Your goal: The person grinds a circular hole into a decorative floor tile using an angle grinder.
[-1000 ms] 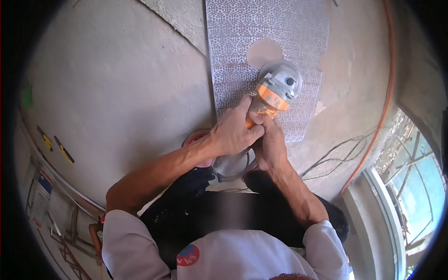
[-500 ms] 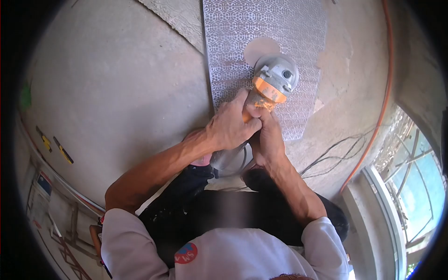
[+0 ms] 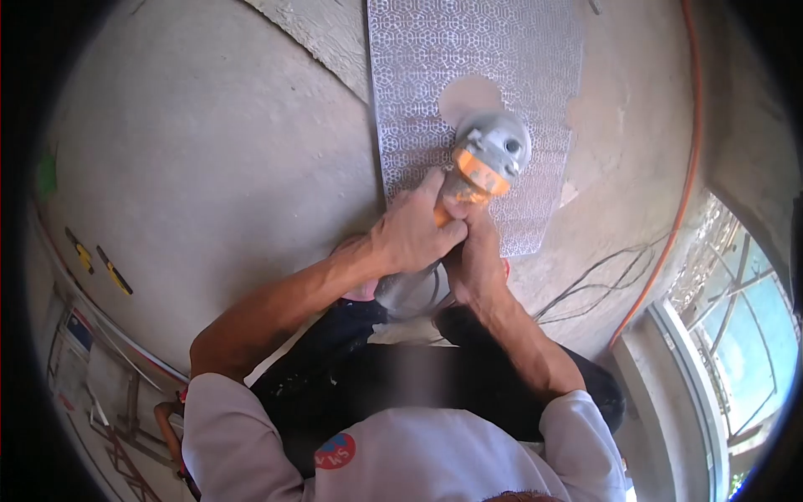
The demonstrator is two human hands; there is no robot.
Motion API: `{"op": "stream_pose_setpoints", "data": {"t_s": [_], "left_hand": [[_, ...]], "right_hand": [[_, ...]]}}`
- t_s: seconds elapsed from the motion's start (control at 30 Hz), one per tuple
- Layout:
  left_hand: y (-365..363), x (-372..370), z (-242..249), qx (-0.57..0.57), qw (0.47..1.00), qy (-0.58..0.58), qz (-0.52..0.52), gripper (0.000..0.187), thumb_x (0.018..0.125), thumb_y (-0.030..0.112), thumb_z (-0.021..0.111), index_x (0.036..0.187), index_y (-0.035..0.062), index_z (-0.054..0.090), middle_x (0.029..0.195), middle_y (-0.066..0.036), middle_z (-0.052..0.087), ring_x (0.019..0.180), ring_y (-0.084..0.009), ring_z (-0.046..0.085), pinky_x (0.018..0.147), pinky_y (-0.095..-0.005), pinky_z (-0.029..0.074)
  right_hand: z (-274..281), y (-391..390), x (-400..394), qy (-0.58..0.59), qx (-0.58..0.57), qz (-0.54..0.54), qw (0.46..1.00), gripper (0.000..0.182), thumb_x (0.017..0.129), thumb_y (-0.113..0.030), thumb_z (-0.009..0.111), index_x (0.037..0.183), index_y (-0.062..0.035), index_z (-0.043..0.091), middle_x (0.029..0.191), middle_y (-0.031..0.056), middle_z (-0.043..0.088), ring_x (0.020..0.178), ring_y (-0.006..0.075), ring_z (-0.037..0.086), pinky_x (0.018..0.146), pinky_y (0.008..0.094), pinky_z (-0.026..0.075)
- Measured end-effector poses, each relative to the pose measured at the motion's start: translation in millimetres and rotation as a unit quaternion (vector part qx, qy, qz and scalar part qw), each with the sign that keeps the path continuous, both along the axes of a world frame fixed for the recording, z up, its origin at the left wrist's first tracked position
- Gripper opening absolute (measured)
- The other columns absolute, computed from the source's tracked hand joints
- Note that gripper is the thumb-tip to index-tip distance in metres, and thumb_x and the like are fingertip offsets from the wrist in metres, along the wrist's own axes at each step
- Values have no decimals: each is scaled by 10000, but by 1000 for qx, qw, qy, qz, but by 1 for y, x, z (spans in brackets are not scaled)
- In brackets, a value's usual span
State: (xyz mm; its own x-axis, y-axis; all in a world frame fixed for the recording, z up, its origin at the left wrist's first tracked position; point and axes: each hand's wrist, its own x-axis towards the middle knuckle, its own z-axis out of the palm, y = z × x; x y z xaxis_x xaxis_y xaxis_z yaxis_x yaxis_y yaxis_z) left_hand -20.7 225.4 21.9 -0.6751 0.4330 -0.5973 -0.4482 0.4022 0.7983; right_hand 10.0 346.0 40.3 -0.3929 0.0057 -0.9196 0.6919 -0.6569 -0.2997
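Observation:
Both my hands are wrapped round the body of an angle grinder with an orange collar and a grey metal head. My left hand grips it from the left side, thumb across the body. On the right and slightly lower, my right hand closes round the same body, so much of the grip is hidden. The grinder's head and guard overlap the lower right edge of a round plain cutout in a patterned grey tile. The disc is mostly hidden beneath the head.
The tile lies on a concrete floor. Two yellow-and-black cutters lie at far left. Dark cables and an orange hose run along the right, near a window frame. Another person's arm shows at lower left.
The grinder and both hands have shifted slightly toward me. The tile and its cutout also appear a little lower in view. My grip stays the same.

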Motion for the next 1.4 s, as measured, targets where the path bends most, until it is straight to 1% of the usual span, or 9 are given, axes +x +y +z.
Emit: {"op": "stream_pose_setpoints", "data": {"t_s": [0.1,0.3,0.4,0.5,0.57,0.7,1.2,1.3,1.4], "left_hand": [[-1,0,-3,-7,1000,9,27,463,809,247,573,1140,-38,420,884,-339,602,890,-539,580,754,-542,471],[-1,-7,7,-6,999,-37,-2,506,792,269,636,1093,-70,409,882,-346,619,900,-530,607,802,-538,486],[-3,-7,6,-16,1000,-1,-6,434,812,264,587,1065,-58,442,860,-329,615,883,-524,597,743,-524,485],[0,-16,6,-10,999,1,44,441,808,275,596,1059,-58,450,868,-324,619,889,-521,600,749,-524,487],[2,-15,9,-19,999,-17,38,452,804,274,601,1068,-59,447,887,-327,617,899,-519,599,759,-522,487],[0,-1,12,-9,999,-47,-9,479,796,269,611,1092,-67,439,917,-333,612,912,-513,598,779,-513,487],[1,-2,9,30,998,-40,42,563,805,269,603,1176,-109,412,909,-343,612,907,-505,611,797,-508,487],[-5,-7,14,28,997,-72,-23,546,807,270,597,1152,-111,413,890,-346,610,896,-508,612,792,-511,484],[-2,0,11,45,998,0,41,510,808,277,599,1099,-101,420,873,-342,612,885,-505,614,782,-512,484]], "right_hand": [[0,-2,-5,19,31,45,998,406,876,-254,606,1212,-46,511,1105,86,605,1037,219,589,957,375,434],[11,-4,-8,-17,12,36,999,429,878,-283,606,1224,-47,514,1122,75,609,1074,227,574,988,376,408],[11,-4,-8,-15,3,42,999,433,887,-300,594,1238,-57,518,1147,69,606,1118,224,553,1018,388,382],[4,2,-9,-6,-27,40,999,434,881,-271,597,1252,-70,494,1164,69,579,1122,217,540,1010,386,387],[11,1,-18,-3,-30,18,999,467,856,-202,622,1270,-78,445,1160,69,533,1114,213,520,986,377,405],[16,-2,2,-22,5,25,999,448,893,-332,576,1241,-55,514,1170,84,600,1125,229,551,1020,390,377],[21,-3,-9,-21,14,57,998,458,903,-363,561,1245,-62,511,1178,89,593,1126,238,547,1017,417,380],[36,-12,-10,-38,9,33,999,456,905,-358,559,1249,-63,511,1177,82,595,1130,238,548,1023,417,377],[35,-10,-11,-51,23,50,997,465,905,-362,559,1262,-68,504,1193,77,591,1149,240,543,1027,419,377]]}}
